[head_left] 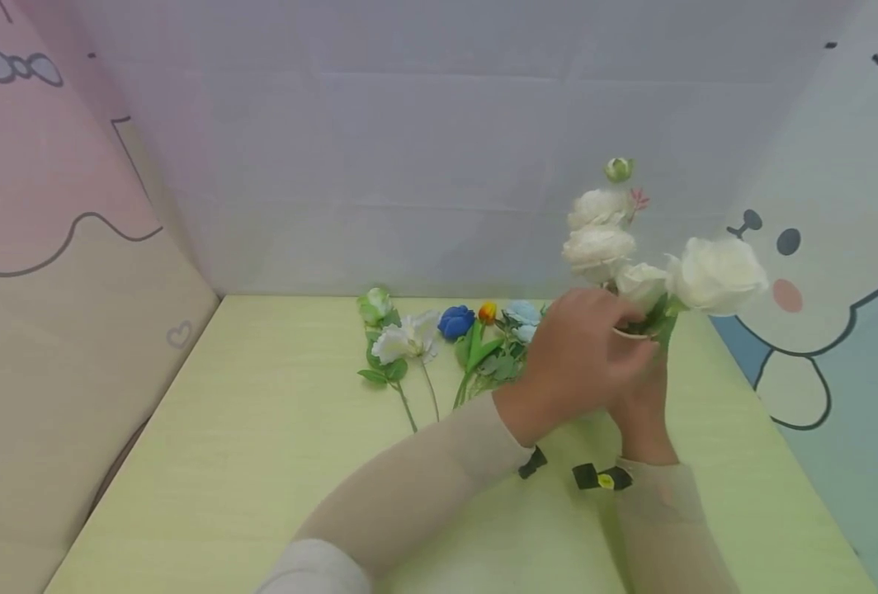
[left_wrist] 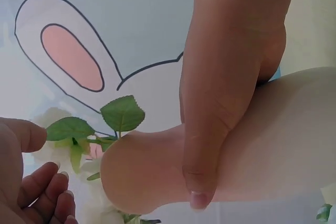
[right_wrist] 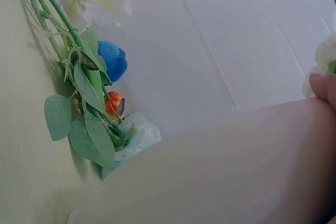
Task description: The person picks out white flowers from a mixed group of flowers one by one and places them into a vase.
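In the head view, my left hand (head_left: 583, 355) is beside the mouth of a pale vase, at the stems of the white flowers (head_left: 601, 239). The left wrist view shows its fingers loosely curled, with a gap between thumb and fingertips near a green leaf (left_wrist: 123, 113). My right hand (head_left: 643, 412) grips the vase (left_wrist: 283, 140) around its narrow neck, its thumb lying across the smooth surface. Out of the mouth rise several white blooms, a large white rose (head_left: 719, 275) and a small green-white bud (head_left: 619, 170). Both hands hide most of the vase in the head view.
Loose flowers lie along the table's back edge: a green-white one (head_left: 375, 305), a white one (head_left: 407, 337), a blue one (head_left: 455, 322), an orange tulip (head_left: 487, 312) and light blue blooms (head_left: 522, 312). Fabric panels with cartoon drawings (head_left: 788, 272) enclose the yellow table (head_left: 261, 462).
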The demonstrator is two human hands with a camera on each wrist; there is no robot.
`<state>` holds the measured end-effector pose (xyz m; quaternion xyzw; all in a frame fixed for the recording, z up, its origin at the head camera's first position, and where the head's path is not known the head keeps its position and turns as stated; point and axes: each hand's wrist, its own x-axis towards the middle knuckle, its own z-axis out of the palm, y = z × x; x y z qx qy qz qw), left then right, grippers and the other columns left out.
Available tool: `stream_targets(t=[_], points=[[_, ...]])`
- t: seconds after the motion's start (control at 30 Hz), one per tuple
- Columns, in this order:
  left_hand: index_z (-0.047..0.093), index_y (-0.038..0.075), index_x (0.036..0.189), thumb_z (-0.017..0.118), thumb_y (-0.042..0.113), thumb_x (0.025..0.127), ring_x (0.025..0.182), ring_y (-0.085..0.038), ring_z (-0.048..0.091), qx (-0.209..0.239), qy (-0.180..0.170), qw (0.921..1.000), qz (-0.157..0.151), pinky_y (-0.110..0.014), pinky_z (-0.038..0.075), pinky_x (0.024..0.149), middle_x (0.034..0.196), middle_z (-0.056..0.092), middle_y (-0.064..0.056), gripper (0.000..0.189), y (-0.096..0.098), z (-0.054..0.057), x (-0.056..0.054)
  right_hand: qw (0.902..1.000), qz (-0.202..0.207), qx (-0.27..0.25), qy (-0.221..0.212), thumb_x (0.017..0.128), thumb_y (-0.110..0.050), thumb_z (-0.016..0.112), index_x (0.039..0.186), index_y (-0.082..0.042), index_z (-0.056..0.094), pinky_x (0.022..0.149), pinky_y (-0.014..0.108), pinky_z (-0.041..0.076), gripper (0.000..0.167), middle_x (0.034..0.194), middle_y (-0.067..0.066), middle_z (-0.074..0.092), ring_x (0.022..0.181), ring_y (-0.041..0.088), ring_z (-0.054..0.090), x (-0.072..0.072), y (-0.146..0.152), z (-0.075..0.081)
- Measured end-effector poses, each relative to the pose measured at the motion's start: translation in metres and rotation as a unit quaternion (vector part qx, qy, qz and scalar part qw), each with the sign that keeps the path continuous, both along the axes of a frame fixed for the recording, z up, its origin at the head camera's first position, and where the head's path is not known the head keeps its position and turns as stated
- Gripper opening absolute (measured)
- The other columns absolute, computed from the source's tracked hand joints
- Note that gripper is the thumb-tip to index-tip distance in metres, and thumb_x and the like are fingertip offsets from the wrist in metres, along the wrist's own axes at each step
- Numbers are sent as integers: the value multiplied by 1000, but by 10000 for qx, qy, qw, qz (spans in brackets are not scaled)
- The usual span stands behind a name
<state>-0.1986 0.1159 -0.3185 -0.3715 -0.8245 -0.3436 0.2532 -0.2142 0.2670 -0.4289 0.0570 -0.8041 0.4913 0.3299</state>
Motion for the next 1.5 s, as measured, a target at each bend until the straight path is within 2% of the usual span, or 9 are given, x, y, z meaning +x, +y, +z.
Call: stream_targets(t=[0.13,0.27,0.37,0.57,0.8,0.93,1.03,1.27,1.5], points=[[75,9,106,72,20,93,94,-14,64,379,180,9991,-3,-21,46,93,99,72,1,18,-17,-2,-3,9987,245,-445,31,86,6,71,142,3,47,98,21,41,61,122,-7,58,112,6,53,4,-9,11],[73,6,105,70,12,92,92,-17,63,800,261,9964,136,-25,47,91,98,71,-2,15,-38,-8,-7,9966,275,-767,-135,81,-1,79,150,-11,40,100,24,40,80,131,2,58,114,10,53,12,-18,25],[72,7,107,69,13,94,93,-16,61,1010,37,9945,278,-26,46,90,99,69,-3,15,-52,-16,-10,9949,114,-941,-354,78,-7,85,153,-17,33,99,25,39,91,134,4,55,113,12,51,18,-20,29],[71,9,107,68,14,95,91,-18,60,1421,-690,9851,678,-30,48,84,98,66,-2,13,-79,-37,-10,9922,-50,-1031,-699,77,-11,88,154,-14,34,103,26,37,94,139,8,52,119,13,49,18,-17,26],[71,7,111,69,16,96,95,-24,60,2041,-1492,9575,1388,-39,51,83,101,66,-5,17,-119,-72,-7,9907,-228,-961,-934,76,-13,90,155,-15,36,106,33,36,95,141,6,52,121,15,48,6,-7,6],[71,4,109,68,12,96,91,-29,60,2386,-1709,9412,1671,-41,50,77,96,65,-5,16,-141,-94,-7,9900,-329,-987,-948,77,-12,90,155,-17,36,107,32,36,95,141,5,52,121,15,49,3,-4,0],[71,3,108,68,10,95,87,-26,61,2589,-1810,9304,1858,-45,51,75,93,66,-3,15,-155,-107,-6,9905,-215,-1037,-871,77,-10,89,155,-17,36,106,29,36,94,141,5,52,121,15,49,3,-3,-1],[69,5,112,67,15,96,85,-19,65,2690,-2256,9106,2181,-40,55,76,95,68,-3,19,-174,-125,-15,9896,-309,-1017,-974,78,-12,88,155,-18,35,103,26,36,94,140,4,52,119,14,49,3,-2,2],[67,0,120,70,17,96,93,-23,68,2630,-2977,8822,2530,-42,57,81,102,68,-6,30,-175,-140,-20,9879,-269,-1048,-1113,78,-14,89,155,-19,35,104,28,36,95,140,3,52,119,14,49,5,-2,0]])
